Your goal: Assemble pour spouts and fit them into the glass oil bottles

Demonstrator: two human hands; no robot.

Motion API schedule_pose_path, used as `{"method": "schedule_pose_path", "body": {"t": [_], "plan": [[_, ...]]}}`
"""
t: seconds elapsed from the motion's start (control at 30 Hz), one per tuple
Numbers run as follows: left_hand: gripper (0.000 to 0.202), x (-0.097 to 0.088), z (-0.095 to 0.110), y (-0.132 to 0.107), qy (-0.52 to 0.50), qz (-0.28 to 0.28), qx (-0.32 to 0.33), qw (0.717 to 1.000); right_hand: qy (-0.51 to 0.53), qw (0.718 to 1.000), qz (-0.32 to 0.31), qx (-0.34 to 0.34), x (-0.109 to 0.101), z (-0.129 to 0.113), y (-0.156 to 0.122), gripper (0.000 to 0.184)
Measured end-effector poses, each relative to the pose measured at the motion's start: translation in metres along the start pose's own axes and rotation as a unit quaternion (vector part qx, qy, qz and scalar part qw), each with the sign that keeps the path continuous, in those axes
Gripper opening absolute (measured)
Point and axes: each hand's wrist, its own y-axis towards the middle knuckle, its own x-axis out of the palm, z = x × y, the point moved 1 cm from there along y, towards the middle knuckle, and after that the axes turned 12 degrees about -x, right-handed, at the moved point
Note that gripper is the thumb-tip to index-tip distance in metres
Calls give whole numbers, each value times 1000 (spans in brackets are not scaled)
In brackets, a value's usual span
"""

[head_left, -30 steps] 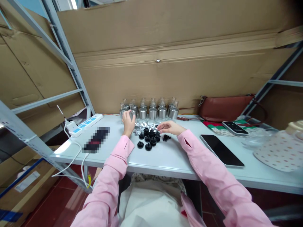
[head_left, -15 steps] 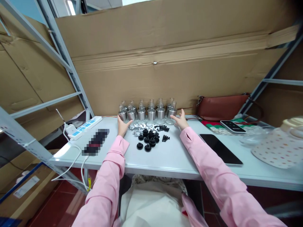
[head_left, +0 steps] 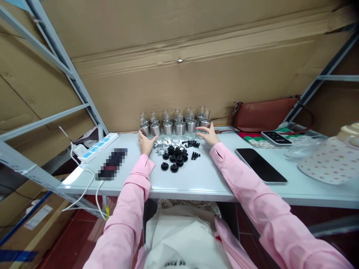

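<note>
Two rows of small bottles with clear glass necks and silver metal bodies point(head_left: 180, 128) stand at the back of the table. My left hand point(head_left: 146, 143) is at the leftmost front bottle point(head_left: 145, 129), thumb and fingers spread apart. At the row's other end, my right hand point(head_left: 209, 135) has its fingers apart just in front of the rightmost front bottle point(head_left: 205, 122); whether it touches the glass I cannot tell. Between my hands lie a pile of silver metal pieces point(head_left: 168, 145), several round black caps point(head_left: 179, 159) and small black parts point(head_left: 195, 155).
A cardboard wall point(head_left: 157, 82) rises behind the bottles. To the left are a power strip point(head_left: 101, 145) and a pixelated dark object point(head_left: 111, 164). A tablet point(head_left: 260, 165), phone-like device point(head_left: 276, 138), brown bag point(head_left: 263, 114) and dotted container point(head_left: 331, 160) are on the right.
The view has tilted downward slightly. My right hand has shifted left, its fingers closer to the rightmost front bottle, which now stands slightly apart. My left hand stays by the left end.
</note>
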Motion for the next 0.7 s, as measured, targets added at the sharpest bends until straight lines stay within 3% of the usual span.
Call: {"method": "schedule_pose_path", "body": {"t": [0.13, 0.3, 0.37, 0.5, 0.7], "plan": [[103, 2, -2, 1, -13, -6, 9, 1000, 11, 999, -7, 48, 3, -13, -6, 38], [101, 6, -8, 4, -38, -14, 25, 999, -85, 993, 82, -23, 0, -41, -6, 28], [99, 7, -10, 5, -43, -17, 30, 998, -39, 997, 35, -53, 5, -52, -4, 27], [95, 7, -13, 7, -38, -21, 36, 998, 115, 981, -147, -59, 24, -67, -2, 34], [87, 8, -15, 8, -52, -24, 29, 998, 141, 975, -173, -1, 35, -67, -4, 46]]}}
